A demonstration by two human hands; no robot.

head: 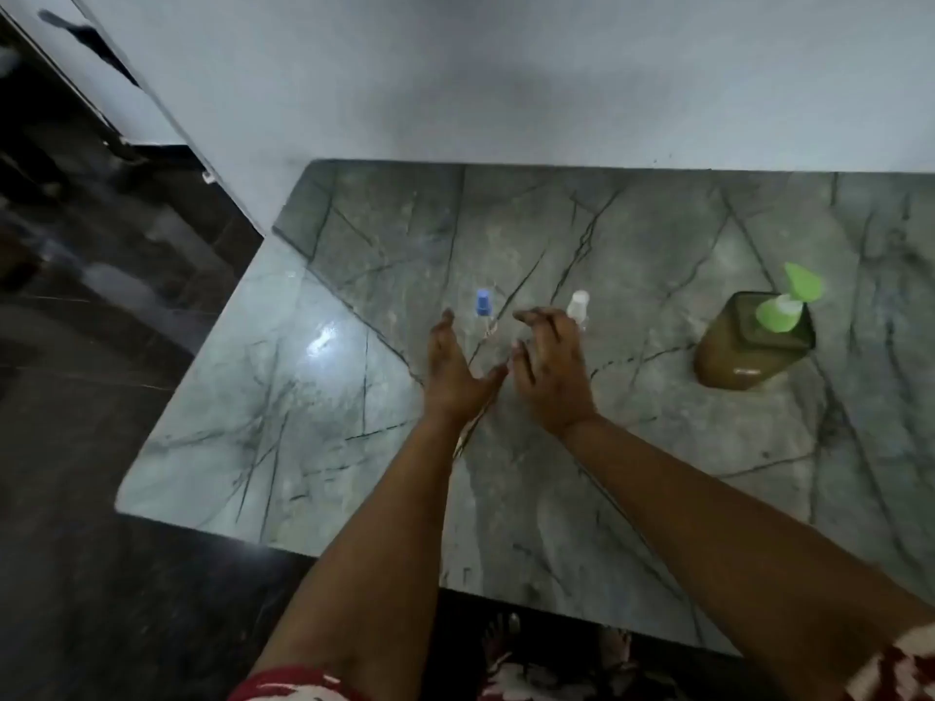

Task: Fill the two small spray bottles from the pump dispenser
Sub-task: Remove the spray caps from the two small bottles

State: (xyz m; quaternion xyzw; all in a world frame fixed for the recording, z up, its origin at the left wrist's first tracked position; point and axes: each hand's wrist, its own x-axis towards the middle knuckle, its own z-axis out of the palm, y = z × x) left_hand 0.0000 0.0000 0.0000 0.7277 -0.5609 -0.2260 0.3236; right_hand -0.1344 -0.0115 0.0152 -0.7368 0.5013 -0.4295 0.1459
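Note:
Two small clear spray bottles stand upright on the green marble counter (313, 397). One has a blue cap (482, 302), the other a white cap (578, 305). My left hand (450, 369) hovers just left of and below the blue-capped bottle, fingers straight, thumb spread, holding nothing. My right hand (549, 366) is between the bottles, fingers loosely bent, its far side hiding the lower part of the white-capped bottle; I cannot tell whether it touches it. The pump dispenser (754, 341), a squat bottle of brownish liquid with a green pump head, stands further right, apart from both hands.
A white wall (506, 83) rises directly behind the counter. The counter's left and front edges drop to a dark floor (101, 346). A bright light reflection lies on the marble at the left.

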